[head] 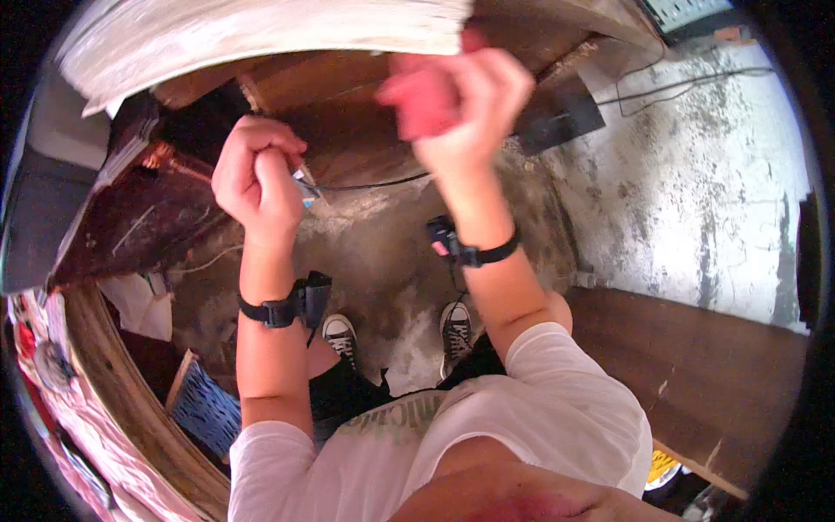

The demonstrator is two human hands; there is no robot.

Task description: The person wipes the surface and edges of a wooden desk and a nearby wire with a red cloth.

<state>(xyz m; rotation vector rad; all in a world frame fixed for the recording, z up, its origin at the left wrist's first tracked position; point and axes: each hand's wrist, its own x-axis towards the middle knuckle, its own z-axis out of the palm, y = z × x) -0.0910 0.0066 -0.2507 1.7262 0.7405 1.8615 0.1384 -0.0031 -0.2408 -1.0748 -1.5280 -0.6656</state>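
Observation:
My right hand (486,107) is closed around a red cloth (427,98), blurred by motion, close to the edge of a white tabletop (274,29). Part of the cloth bunches out beside the thumb. Lower and to the left, my left hand (261,173) is curled into a fist in front of dark wooden furniture, and I see nothing inside it. Just past its fingers, a small blue and white item (306,189) shows, partly hidden; whether the hand touches it cannot be told. Each wrist wears a black strap with a small device.
Brown wooden panels (352,117) stand under the tabletop. A black cable (385,186) runs near the stained concrete floor (385,254). At right are a peeling white wall (678,176) and a brown wooden board (685,365). Pink fabric (104,444) lies beyond a wooden rail at left.

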